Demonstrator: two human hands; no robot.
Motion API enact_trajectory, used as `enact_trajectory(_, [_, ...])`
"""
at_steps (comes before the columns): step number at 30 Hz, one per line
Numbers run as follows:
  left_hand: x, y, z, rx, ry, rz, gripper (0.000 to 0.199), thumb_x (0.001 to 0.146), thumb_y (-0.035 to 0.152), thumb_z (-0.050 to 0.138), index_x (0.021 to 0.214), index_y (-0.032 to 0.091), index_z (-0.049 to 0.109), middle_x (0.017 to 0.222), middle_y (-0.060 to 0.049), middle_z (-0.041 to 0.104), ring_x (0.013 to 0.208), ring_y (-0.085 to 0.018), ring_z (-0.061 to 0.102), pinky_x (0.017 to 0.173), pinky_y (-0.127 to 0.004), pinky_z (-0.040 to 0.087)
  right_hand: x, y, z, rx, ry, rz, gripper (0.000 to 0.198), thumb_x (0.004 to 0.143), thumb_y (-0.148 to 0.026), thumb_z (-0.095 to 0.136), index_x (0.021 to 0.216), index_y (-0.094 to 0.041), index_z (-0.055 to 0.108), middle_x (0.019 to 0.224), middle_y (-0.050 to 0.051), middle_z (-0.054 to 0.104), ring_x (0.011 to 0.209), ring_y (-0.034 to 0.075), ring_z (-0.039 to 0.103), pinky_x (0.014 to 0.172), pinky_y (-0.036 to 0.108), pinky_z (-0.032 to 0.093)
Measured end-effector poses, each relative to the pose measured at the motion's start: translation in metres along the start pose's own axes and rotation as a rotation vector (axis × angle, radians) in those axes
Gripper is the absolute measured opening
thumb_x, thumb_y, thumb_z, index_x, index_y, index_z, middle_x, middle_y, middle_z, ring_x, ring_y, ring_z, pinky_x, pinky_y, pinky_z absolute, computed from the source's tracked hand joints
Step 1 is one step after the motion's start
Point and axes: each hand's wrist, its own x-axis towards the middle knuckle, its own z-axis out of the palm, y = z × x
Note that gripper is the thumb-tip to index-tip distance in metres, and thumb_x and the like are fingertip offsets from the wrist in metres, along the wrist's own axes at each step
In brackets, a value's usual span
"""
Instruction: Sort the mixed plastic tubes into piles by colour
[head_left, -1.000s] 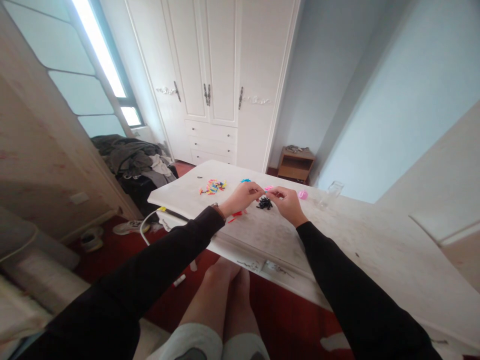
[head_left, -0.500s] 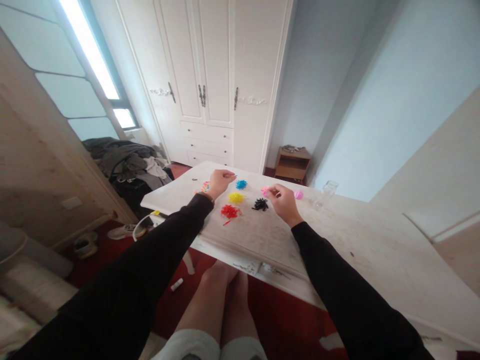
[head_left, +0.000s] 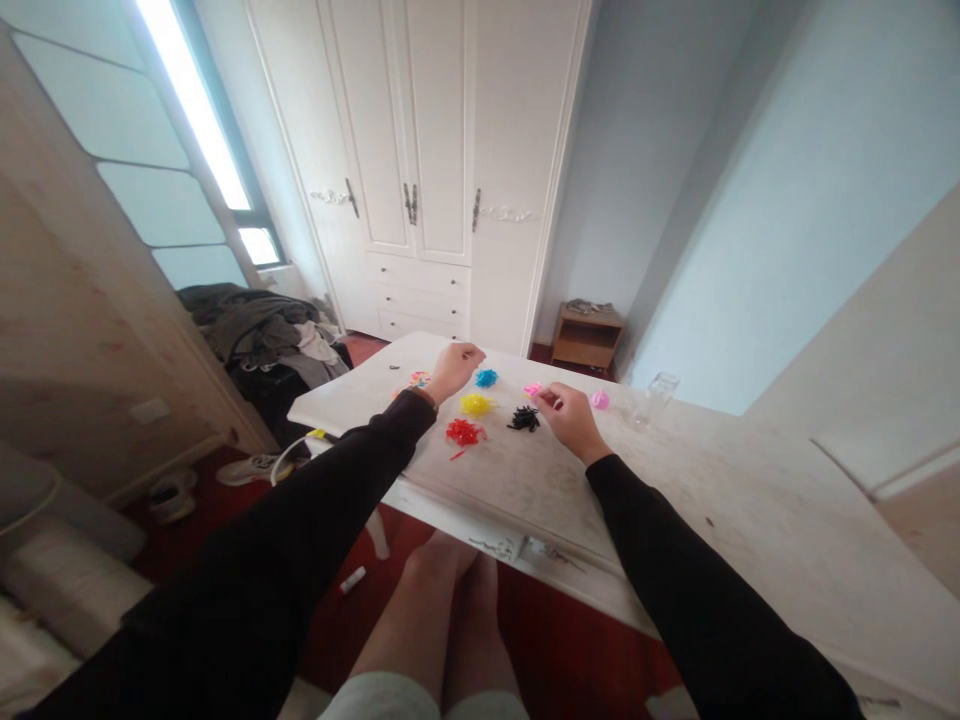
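Observation:
My left hand [head_left: 457,367] hovers at the far side of the table, its fingers pinched together just behind a small blue pile [head_left: 486,378]. Whatever is between those fingertips is too small to make out. Fingers bent into a pinch, my right hand [head_left: 568,415] is beside a pink pile [head_left: 533,390] and a black pile [head_left: 523,418]; what it holds, if anything, is hidden. Nearer me lie a yellow pile [head_left: 475,404] and a red pile [head_left: 464,433] of small, thin pieces. A mixed-colour pile [head_left: 418,379] is partly hidden behind my left wrist.
On the white table [head_left: 525,480] stand a clear container [head_left: 660,395] and a round pink item [head_left: 600,399] at the right. A small black loop [head_left: 394,367] lies far left. Beyond are a wardrobe [head_left: 442,130], heaped clothes [head_left: 262,330] and a wooden nightstand [head_left: 587,335].
My left hand has shifted slightly right, and the small dark bit at its fingertips no longer shows. My right hand stays by the pink pile. The whole view has moved slightly.

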Motion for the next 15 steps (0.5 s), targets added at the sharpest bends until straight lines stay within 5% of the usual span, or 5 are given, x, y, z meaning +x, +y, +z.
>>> enact_trajectory(6, [-0.039,0.030,0.000,-0.218,-0.467,0.202,0.030,0.079,0.038,0.075,0.093,0.012,0.079,0.091,-0.010,0.079,0.082,-0.018,0.070,0.079,-0.029,0.054,-0.001,-0.008,0.001,0.088,-0.036,-0.027,0.021,0.087,-0.037,0.065,0.078,-0.019,0.071,0.077,0.004,0.072,0.070,0.017,0.060,0.066,0.029,0.045])
enact_trajectory(12, [-0.052,0.045,0.008,-0.271,-0.506,0.219,0.018,0.079,0.025,0.073,0.087,0.011,0.079,0.081,-0.010,0.078,0.074,-0.016,0.070,0.070,-0.026,0.054,-0.004,-0.012,-0.003,0.113,-0.082,-0.036,0.026,0.089,-0.042,0.065,0.081,-0.018,0.073,0.078,0.004,0.073,0.068,0.016,0.058,0.064,0.029,0.043])
enact_trajectory(15, [-0.044,0.036,0.000,-0.184,-0.382,0.218,0.016,0.080,0.023,0.070,0.085,0.011,0.079,0.077,-0.008,0.077,0.071,-0.016,0.069,0.068,-0.025,0.052,-0.004,-0.011,-0.003,0.119,-0.078,-0.014,0.027,0.088,-0.043,0.065,0.084,-0.018,0.074,0.079,0.004,0.073,0.068,0.016,0.058,0.064,0.029,0.044])
